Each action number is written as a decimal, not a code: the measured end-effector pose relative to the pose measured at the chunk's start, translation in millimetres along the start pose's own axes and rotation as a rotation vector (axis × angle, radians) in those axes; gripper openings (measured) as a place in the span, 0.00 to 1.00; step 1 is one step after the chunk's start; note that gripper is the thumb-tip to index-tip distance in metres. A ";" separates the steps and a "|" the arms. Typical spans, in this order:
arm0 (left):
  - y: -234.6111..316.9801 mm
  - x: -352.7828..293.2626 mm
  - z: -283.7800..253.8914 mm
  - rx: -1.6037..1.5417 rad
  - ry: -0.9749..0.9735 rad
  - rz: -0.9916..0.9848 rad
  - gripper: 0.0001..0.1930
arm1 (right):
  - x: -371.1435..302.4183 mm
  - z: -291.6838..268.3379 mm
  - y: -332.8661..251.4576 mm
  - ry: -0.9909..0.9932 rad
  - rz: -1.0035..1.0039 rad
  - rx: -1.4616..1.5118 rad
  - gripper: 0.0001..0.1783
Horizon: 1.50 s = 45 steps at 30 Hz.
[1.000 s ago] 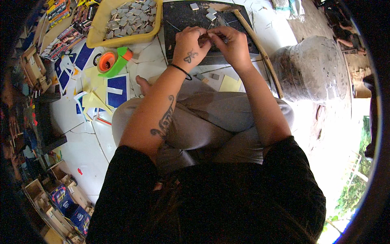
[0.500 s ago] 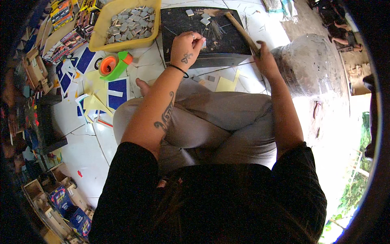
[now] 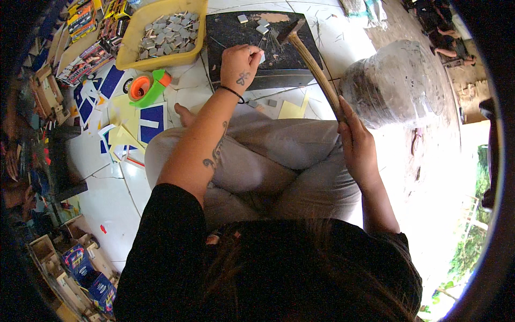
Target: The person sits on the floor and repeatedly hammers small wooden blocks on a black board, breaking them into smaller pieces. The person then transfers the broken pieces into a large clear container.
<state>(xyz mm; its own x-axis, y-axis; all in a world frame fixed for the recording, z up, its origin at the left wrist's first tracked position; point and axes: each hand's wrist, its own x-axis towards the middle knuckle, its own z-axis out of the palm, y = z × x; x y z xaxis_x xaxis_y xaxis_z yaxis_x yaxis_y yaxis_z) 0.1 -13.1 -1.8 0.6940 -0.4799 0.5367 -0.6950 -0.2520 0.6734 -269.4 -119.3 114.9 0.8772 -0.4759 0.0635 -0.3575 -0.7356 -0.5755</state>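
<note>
My right hand (image 3: 356, 144) grips the lower handle of a hammer (image 3: 317, 68), its dark head raised over the far right part of a black block (image 3: 225, 32). At the block's near side, my left hand (image 3: 239, 65) is closed in a pinch on a small whitish square piece (image 3: 261, 57); whether a nail is also between the fingers I cannot tell. Thin nails (image 3: 275, 44) lie in a loose pile beside that hand. Several small grey square pieces (image 3: 262, 27) rest at the block's far edge.
A yellow tub (image 3: 124, 52) of grey square pieces stands at the far left. Nearer are a green and orange tape dispenser (image 3: 151, 88) and blue and yellow paper scraps (image 3: 152, 122). A large grey rounded drum (image 3: 389, 86) sits at the right. Wooden toy trucks (image 3: 80, 263) line the left.
My right hand has drawn back toward me and the hammer's head now shows fully, tilted up. The left hand keeps its pinch near the block's near side.
</note>
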 end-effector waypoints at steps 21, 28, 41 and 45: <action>5.8 -5.4 2.2 0.115 -0.055 0.061 0.06 | 3.6 5.0 -6.9 0.009 -0.136 -0.170 0.32; 5.9 -5.8 2.2 0.089 -0.066 0.024 0.06 | 5.1 9.1 0.1 -0.003 -0.126 -0.041 0.30; 13.6 -4.9 2.4 0.263 -0.001 0.209 0.10 | 4.1 -0.6 -4.5 0.019 -0.009 0.088 0.27; 10.7 -6.2 7.0 0.306 -0.031 0.200 0.10 | -0.6 2.9 -9.9 0.025 -0.039 0.013 0.27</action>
<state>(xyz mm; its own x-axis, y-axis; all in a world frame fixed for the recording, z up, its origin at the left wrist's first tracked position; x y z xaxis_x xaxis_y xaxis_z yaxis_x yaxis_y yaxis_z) -13.0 -18.7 -1.5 0.5357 -0.5689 0.6240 -0.8439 -0.3879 0.3707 -265.4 -110.3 118.1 0.8820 -0.4592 0.1063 -0.3191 -0.7477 -0.5824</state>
